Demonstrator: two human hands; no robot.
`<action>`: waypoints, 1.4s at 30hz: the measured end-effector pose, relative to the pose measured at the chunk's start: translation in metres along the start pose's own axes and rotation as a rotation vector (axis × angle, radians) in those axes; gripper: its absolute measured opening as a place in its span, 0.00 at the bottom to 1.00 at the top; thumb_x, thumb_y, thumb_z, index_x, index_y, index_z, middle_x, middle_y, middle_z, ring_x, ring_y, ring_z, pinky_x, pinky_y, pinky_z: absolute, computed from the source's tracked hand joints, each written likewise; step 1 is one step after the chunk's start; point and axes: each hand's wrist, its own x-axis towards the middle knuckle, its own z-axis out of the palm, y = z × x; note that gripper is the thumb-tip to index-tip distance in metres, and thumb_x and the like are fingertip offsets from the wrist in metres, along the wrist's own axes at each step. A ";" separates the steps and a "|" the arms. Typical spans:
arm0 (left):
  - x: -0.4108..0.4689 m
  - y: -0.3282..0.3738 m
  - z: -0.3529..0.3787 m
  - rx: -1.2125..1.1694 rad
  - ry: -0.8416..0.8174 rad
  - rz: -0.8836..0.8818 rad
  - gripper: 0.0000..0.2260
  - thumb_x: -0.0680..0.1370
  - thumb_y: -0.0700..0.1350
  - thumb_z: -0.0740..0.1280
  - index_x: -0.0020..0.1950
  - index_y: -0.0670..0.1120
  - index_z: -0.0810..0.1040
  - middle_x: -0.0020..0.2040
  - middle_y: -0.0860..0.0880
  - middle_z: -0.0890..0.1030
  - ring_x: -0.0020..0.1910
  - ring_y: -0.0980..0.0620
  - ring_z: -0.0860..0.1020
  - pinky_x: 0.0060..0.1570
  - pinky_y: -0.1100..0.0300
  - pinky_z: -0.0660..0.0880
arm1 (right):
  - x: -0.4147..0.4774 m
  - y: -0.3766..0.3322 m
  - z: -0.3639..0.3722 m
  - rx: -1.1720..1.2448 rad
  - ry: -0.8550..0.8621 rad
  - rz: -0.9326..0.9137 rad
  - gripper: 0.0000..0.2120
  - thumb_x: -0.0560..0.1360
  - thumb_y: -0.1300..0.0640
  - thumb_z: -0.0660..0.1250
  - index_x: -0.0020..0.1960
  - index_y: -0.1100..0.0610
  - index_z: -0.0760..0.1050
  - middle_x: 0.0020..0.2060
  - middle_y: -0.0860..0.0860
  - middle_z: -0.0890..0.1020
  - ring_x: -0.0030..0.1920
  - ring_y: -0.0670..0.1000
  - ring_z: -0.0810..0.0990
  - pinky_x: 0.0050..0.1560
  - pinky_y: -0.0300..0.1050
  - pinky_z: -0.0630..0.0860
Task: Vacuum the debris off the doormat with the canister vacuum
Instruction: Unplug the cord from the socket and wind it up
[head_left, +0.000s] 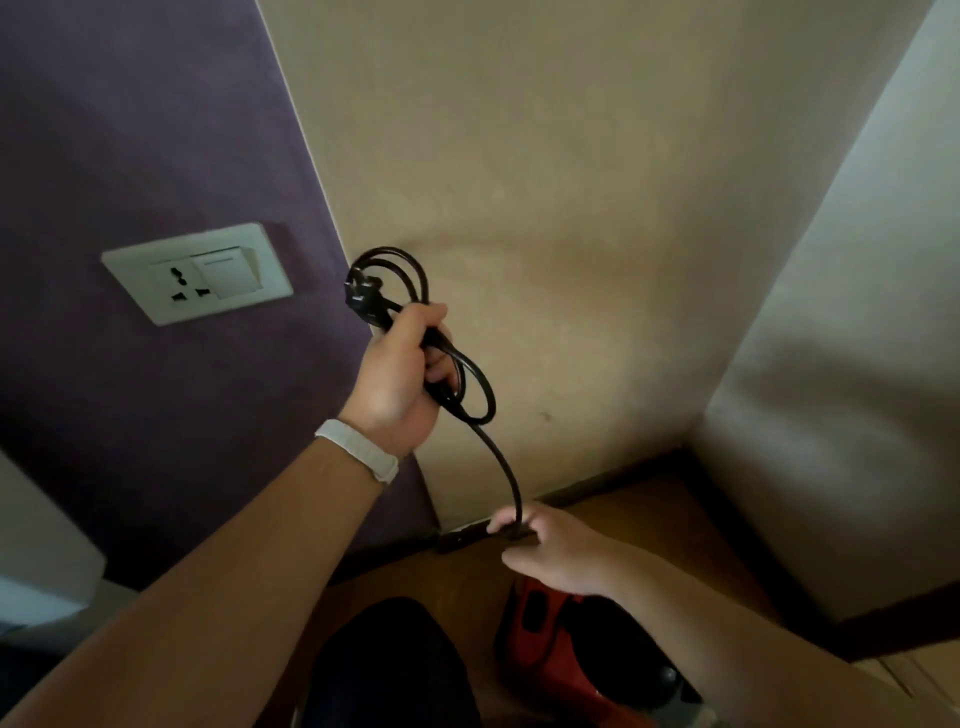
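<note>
My left hand (402, 376) is raised in front of the wall and grips a coiled black power cord (475, 384) with its plug (366, 301) sticking out at the top. From the coil the cord runs down to my right hand (550, 553), which pinches it low near the floor. Below that hand sits the red and black canister vacuum (550, 660), partly hidden by my right arm. No doormat shows in this view.
A white wall socket with a switch (200, 275) is set in the purple wall panel, left of the plug. Beige walls meet in a corner on the right. Brown wooden floor (649, 525) lies below. My dark-clad knee (384, 670) is at the bottom.
</note>
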 end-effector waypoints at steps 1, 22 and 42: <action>0.000 0.000 -0.006 0.002 0.014 0.010 0.14 0.79 0.43 0.62 0.33 0.46 0.66 0.29 0.50 0.59 0.27 0.52 0.57 0.29 0.58 0.62 | 0.003 0.002 0.007 -0.029 0.022 -0.004 0.09 0.78 0.47 0.63 0.54 0.34 0.75 0.55 0.55 0.82 0.50 0.56 0.83 0.54 0.55 0.79; -0.032 -0.105 -0.016 0.757 -0.328 0.010 0.32 0.67 0.38 0.80 0.67 0.46 0.69 0.54 0.55 0.81 0.54 0.63 0.80 0.52 0.64 0.77 | -0.018 -0.092 -0.064 1.247 0.339 -0.035 0.04 0.79 0.67 0.62 0.49 0.65 0.76 0.32 0.54 0.76 0.30 0.47 0.71 0.33 0.40 0.70; -0.017 -0.113 -0.004 0.707 -0.072 -0.094 0.03 0.74 0.40 0.73 0.46 0.45 0.82 0.40 0.46 0.86 0.45 0.46 0.85 0.50 0.52 0.81 | -0.016 -0.051 -0.071 0.456 0.453 -0.192 0.13 0.81 0.47 0.62 0.43 0.51 0.80 0.43 0.47 0.83 0.51 0.52 0.82 0.61 0.54 0.77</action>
